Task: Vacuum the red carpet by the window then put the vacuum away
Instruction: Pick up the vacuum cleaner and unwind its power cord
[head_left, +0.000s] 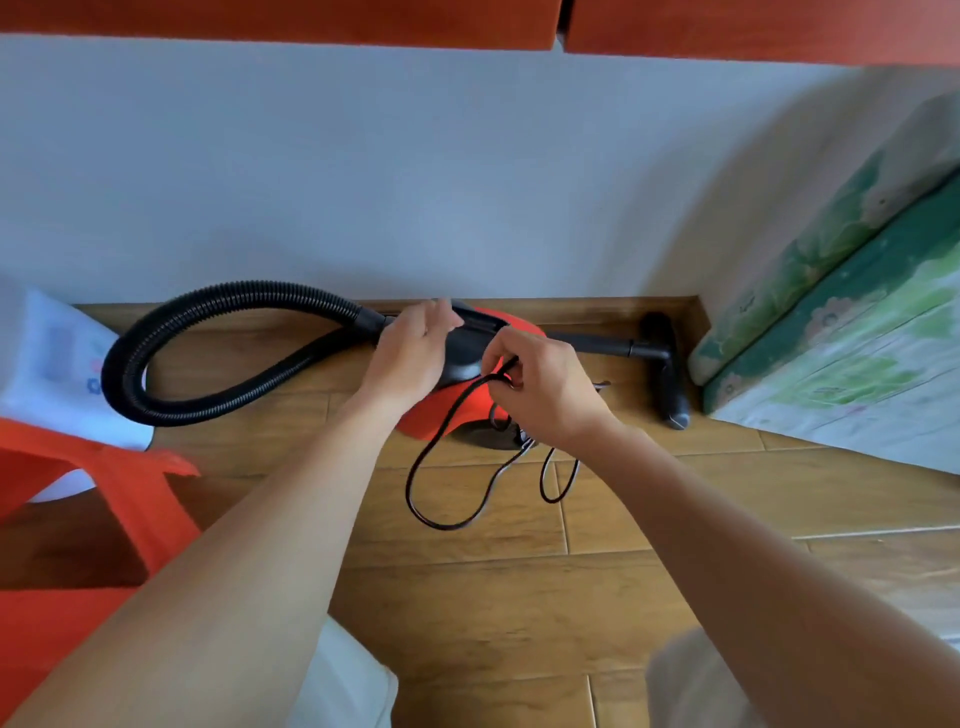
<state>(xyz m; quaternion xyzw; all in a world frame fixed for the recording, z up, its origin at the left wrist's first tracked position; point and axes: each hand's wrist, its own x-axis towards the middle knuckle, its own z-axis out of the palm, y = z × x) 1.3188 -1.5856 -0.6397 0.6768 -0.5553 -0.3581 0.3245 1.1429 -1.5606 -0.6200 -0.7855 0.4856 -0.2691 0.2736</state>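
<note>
Over the vacuum (431, 410), cord (442, 527) in pinch of right hand (545, 387); left hand (410, 351) loose-fingered atop.

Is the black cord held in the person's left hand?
No, the right hand pinches the cord, while the left hand rests on the vacuum.

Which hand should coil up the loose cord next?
Right hand: it already pinches the cord above its slack loops on the floor. Left hand rests atop the vacuum, likely steadying it.
</note>
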